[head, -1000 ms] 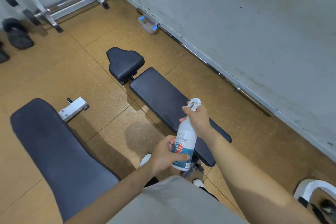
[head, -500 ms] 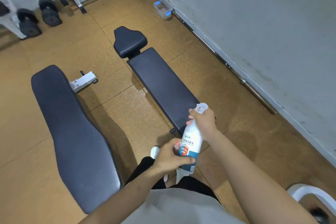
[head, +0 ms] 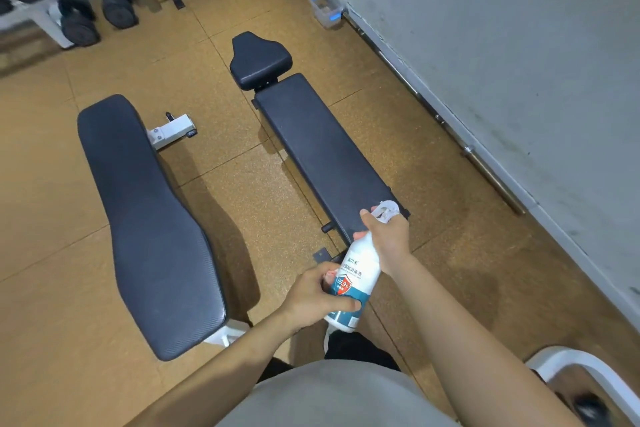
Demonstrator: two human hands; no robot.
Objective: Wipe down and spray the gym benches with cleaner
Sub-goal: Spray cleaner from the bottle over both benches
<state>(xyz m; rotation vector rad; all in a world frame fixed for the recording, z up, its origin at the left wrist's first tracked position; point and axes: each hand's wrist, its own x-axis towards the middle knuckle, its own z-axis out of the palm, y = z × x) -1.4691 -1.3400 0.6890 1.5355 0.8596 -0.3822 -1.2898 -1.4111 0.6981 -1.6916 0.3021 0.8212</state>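
Head view: left hand (head: pixel 311 300), right hand (head: pixel 387 240) hold spray bottle (head: pixel 358 270).

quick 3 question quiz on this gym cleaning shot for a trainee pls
1. True or false: the left hand and the right hand both hold the spray bottle.
2. Which hand grips the bottle at its trigger end? A) left B) right C) neither
3. Fill in: the metal bar lies on the floor along the ____.
Key: 1 true; 2 B; 3 wall
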